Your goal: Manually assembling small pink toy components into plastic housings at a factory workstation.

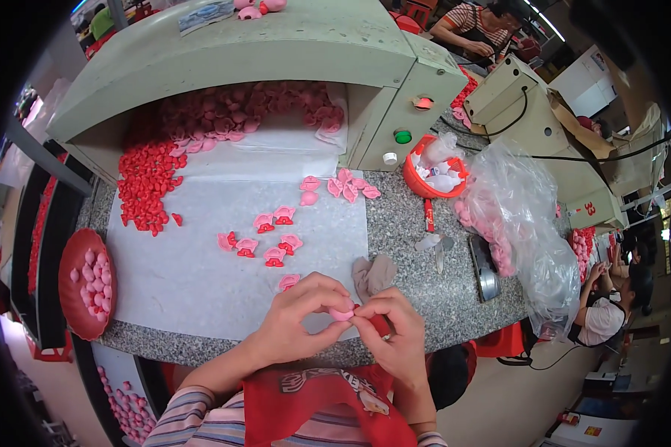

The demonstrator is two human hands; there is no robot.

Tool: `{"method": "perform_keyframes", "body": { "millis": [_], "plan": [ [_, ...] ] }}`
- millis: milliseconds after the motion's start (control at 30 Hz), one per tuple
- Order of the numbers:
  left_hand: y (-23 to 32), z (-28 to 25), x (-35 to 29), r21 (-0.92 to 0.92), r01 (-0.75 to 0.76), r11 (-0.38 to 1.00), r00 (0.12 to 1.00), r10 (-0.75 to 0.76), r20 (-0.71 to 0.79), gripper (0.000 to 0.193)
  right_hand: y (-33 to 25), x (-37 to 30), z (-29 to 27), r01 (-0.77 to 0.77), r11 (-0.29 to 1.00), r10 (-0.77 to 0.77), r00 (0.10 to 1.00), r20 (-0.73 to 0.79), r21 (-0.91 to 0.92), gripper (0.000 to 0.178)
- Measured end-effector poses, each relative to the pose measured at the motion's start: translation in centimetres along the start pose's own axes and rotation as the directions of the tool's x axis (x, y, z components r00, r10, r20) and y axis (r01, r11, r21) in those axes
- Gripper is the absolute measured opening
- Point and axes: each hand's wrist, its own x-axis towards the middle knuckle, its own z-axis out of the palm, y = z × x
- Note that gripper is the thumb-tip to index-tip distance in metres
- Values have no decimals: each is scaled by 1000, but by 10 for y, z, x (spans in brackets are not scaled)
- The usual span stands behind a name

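Near the front edge of the table, my left hand (pixel 294 313) pinches a small pink plastic piece (pixel 341 315) between thumb and fingers. My right hand (pixel 394 331) meets it from the other side, fingers closed at a bit of red beside the pink piece; the fingers hide most of what they grip. Just beyond my hands, several pink pieces fitted with red parts (pixel 274 257) lie on the white sheet (pixel 201 279). A pile of small red parts (pixel 145 190) is at the left, and loose pink pieces (pixel 343 186) lie farther back.
A grey-green machine housing (pixel 238 67) with pink pieces inside its opening stands at the back. At left sits a red basin (pixel 68 287) of pink balls. To the right are a crumpled cloth (pixel 374 276), an orange basket (pixel 410 179), a phone (pixel 486 272) and a plastic bag (pixel 540 246). Other people work farther off.
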Motion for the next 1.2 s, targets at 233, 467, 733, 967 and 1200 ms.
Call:
{"method": "perform_keyframes", "body": {
  "millis": [233,467,733,967,1200],
  "plan": [
    [1,-3,-2,-25,26,999,999,-27,-23,21,-2,2,3,51,998,-52,999,-14,-45,14],
    [-6,-3,-3,32,-41,999,999,41,7,20,3,-3,2,24,999,-25,999,-26,-35,14],
    [-10,17,-6,-204,172,964,970,-202,-136,32,26,-9,-4,-145,719,409,879,-245,680,21],
    [-18,20,-7,97,-8,995,989,21,-144,34,24,-14,1,-129,662,384,904,-186,738,22],
    [-17,23,-8,92,-14,996,983,31,-181,36,22,-17,10,-191,745,316,945,-87,639,16]
  ]
}}
